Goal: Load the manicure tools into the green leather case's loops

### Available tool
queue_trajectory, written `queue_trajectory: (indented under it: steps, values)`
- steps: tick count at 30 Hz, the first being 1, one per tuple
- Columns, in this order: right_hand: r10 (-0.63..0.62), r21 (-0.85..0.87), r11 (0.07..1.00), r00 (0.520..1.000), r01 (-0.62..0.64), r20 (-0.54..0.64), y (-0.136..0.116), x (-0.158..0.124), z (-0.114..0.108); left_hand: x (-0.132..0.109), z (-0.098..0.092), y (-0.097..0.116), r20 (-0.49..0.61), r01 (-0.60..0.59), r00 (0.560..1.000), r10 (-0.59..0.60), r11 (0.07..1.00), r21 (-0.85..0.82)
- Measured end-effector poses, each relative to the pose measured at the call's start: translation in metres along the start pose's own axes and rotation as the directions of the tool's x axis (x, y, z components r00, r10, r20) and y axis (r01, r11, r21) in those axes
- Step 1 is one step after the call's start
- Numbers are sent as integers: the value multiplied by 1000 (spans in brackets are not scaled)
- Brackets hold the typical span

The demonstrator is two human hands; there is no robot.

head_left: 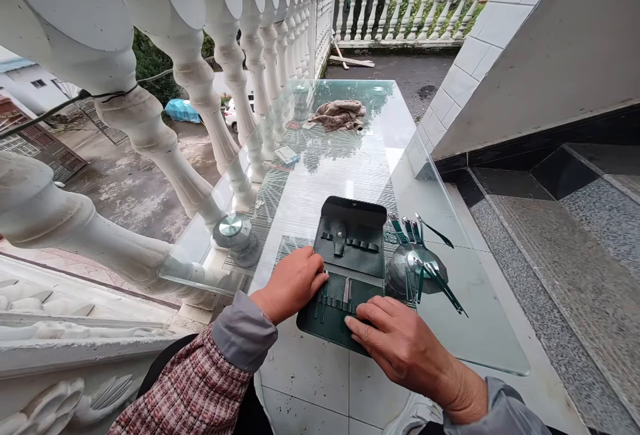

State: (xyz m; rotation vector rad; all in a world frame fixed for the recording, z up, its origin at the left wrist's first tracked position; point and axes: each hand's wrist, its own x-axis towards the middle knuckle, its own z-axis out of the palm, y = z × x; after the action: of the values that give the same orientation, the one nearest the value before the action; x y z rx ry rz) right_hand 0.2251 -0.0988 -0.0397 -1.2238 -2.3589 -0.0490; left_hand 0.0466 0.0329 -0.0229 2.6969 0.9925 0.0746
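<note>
While the left hand (295, 282) curls against the dark green case (357, 260), the right hand (395, 335) touches its lower flap (333, 330), both grips unclear; print on the small box (287, 154) is illegible.

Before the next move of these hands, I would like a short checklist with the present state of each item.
1. Green case open on the glass table: ok.
2. Right hand at the case: ok.
3. What the left hand pinches: cannot tell.
4. Upper loops filled: not ok, they look empty.
5. Lower loops all filled: cannot tell, the right hand may cover some.
6. Loose tools close by: ok, right of the case.
</note>
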Motion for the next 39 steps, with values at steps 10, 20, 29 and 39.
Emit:
queue_trajectory:
  steps: [10,20,29,39]
  values:
    - [9,53,999,996,-4,-91,1,-1,-1,0,-1,0,-5,-10,1000,10,1000,8]
    - [563,21,775,676,-631,-474,50,-24,-38,1,0,-2,-7,-14,1000,14,1000,-14]
    - [830,-70,513,515,-855,-214,88,-61,-53,4,0,0,10,18,1000,-18,1000,-1]
    - [671,-182,713,735,-677,-102,75,-48,-28,2,0,0,-3,16,1000,-16,1000,-13]
